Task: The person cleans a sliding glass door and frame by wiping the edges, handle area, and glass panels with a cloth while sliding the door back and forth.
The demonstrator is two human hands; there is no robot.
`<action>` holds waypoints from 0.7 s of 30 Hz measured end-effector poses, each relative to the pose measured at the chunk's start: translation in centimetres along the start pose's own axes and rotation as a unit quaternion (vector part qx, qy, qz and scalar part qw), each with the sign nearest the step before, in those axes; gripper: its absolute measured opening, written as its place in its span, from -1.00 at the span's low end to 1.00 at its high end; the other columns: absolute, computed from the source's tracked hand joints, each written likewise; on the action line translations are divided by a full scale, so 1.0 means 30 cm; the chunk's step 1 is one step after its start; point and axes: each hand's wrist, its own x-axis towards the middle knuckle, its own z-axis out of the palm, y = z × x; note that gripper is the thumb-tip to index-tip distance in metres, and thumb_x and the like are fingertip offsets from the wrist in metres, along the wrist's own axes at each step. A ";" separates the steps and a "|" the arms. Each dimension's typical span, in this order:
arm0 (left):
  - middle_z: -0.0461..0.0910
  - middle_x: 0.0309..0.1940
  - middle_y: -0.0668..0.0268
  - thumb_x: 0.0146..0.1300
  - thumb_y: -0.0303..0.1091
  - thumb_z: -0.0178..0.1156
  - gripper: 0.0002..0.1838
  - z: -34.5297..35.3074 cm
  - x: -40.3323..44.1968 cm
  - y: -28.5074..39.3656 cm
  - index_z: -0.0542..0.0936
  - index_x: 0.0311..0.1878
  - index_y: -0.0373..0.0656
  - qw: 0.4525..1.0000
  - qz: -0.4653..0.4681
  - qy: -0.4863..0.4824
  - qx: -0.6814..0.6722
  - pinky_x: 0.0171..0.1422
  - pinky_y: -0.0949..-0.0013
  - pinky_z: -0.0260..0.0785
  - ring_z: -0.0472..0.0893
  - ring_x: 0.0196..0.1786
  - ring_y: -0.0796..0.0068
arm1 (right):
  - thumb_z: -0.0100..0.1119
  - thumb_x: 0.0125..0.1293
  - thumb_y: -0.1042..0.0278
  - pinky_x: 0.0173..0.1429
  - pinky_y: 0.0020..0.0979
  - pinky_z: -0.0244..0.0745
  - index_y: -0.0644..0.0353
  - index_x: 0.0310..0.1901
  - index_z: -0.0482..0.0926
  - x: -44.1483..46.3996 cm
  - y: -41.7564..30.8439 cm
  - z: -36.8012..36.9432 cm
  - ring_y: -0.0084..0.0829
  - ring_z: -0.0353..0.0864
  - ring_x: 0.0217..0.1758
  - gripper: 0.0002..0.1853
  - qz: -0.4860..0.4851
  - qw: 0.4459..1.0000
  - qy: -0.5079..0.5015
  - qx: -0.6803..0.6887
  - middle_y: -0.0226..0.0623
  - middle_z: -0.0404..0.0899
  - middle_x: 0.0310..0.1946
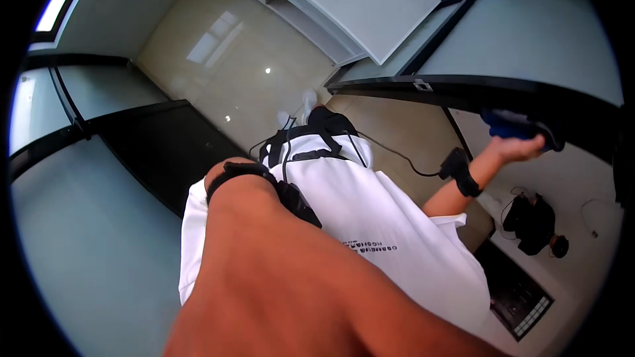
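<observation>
My left hand is a large blurred shape very close to the lens, with a black strap at its wrist. Its fingers run out of frame, so whether it holds anything is hidden. On the right, my right hand is palm up at the dark frame of a glass partition. It grips a dark blue cloth, which lies between the hand and the frame. A black device is strapped to that wrist, with a cable running to my waist. A white shirt covers my torso.
A white shelf unit stands at the top, beside shiny floor tiles. Frosted glass panels with black frames are at left and upper right. A person in black appears at lower right, near a dark panel.
</observation>
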 end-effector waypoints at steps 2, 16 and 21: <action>0.60 -0.04 0.32 0.26 -0.35 0.39 -0.86 -0.034 0.020 0.013 0.74 -0.12 0.02 1.000 -0.013 0.007 -0.006 0.20 0.17 0.63 0.61 0.14 0.45 | 0.07 0.29 -0.05 -0.26 -0.11 0.72 0.28 -0.06 0.49 -0.060 -0.038 0.053 -0.09 0.66 -0.39 -0.52 -0.026 0.999 0.005 -0.024 -0.08 0.59 -0.23; 0.60 -0.04 0.32 0.26 -0.35 0.39 -0.87 -0.160 0.127 -0.123 0.74 -0.13 0.00 0.986 -0.098 0.000 -0.131 0.19 0.18 0.64 0.61 0.13 0.45 | -0.05 0.33 -0.10 0.22 -0.11 0.55 0.18 0.15 0.51 -0.243 0.035 0.017 -0.23 0.59 0.12 -0.44 0.078 0.978 0.194 0.012 -0.26 0.60 0.04; 0.60 -0.04 0.31 0.26 -0.34 0.39 -0.88 -0.267 0.145 -0.152 0.74 -0.14 0.00 0.977 -0.133 -0.024 -0.165 0.18 0.19 0.64 0.62 0.13 0.45 | -0.09 0.36 -0.10 0.39 -0.08 0.44 0.21 0.26 0.46 -0.319 0.108 0.024 -0.13 0.55 0.25 -0.38 0.061 0.977 0.177 0.105 -0.16 0.54 0.21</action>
